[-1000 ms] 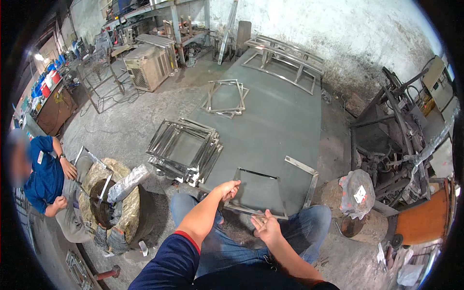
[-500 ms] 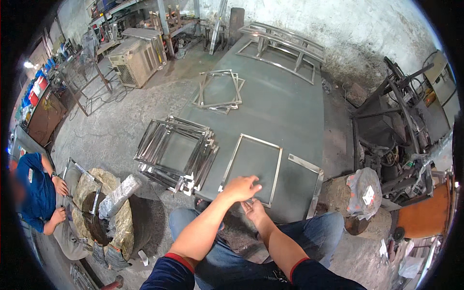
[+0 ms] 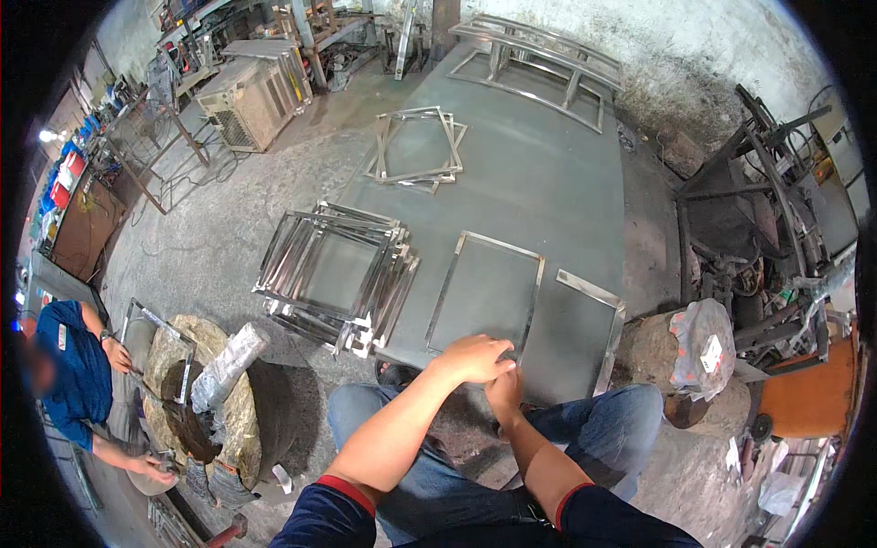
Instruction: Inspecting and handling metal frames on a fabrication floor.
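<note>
Rectangular metal frame [image 3: 484,292], thin shiny angle bars, lies flat on the grey steel tabletop [image 3: 548,183]; left hand [image 3: 475,358] fingers curl onto its near edge, right hand [image 3: 504,391] tucked beneath, grip unclear.

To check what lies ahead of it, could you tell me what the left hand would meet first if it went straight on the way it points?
The left hand points up and to the right over the metal frame; it would likely meet that frame's right bar first, though depth is unclear.
</note>
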`<state>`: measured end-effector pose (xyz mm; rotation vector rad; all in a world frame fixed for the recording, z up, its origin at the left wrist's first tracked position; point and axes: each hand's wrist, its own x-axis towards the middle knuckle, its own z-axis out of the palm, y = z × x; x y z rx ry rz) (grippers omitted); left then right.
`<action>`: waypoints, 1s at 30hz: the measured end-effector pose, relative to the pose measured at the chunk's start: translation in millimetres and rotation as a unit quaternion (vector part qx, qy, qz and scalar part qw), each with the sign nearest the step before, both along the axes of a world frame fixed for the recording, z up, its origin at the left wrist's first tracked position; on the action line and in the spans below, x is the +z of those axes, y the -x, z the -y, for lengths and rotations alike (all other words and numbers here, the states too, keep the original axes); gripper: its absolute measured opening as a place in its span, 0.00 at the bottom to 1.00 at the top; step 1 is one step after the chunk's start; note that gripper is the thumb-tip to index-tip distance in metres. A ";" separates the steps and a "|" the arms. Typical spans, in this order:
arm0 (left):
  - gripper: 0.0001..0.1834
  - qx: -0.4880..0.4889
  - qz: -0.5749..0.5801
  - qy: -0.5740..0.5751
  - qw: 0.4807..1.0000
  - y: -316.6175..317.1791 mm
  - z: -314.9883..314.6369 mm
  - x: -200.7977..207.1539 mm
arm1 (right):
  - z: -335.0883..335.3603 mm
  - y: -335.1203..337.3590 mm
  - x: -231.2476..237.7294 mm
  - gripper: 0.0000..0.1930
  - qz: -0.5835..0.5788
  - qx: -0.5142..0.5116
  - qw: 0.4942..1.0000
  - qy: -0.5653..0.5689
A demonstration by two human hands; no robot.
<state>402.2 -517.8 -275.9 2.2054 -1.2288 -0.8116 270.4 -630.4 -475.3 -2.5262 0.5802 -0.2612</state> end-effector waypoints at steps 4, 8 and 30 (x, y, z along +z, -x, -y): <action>0.25 -0.002 0.001 -0.014 1.000 -0.8 2.2 -4.4 | 12.7 9.9 1.9 0.13 -0.022 0.048 0.992 0.115; 0.25 -0.005 0.000 -0.057 0.998 0.6 6.5 -4.1 | 20.6 15.2 8.2 0.14 -0.045 0.047 0.988 0.139; 0.25 0.011 -0.003 -0.048 0.999 -4.5 3.8 -1.9 | 33.6 42.7 -19.9 0.20 -0.024 -0.144 0.988 0.047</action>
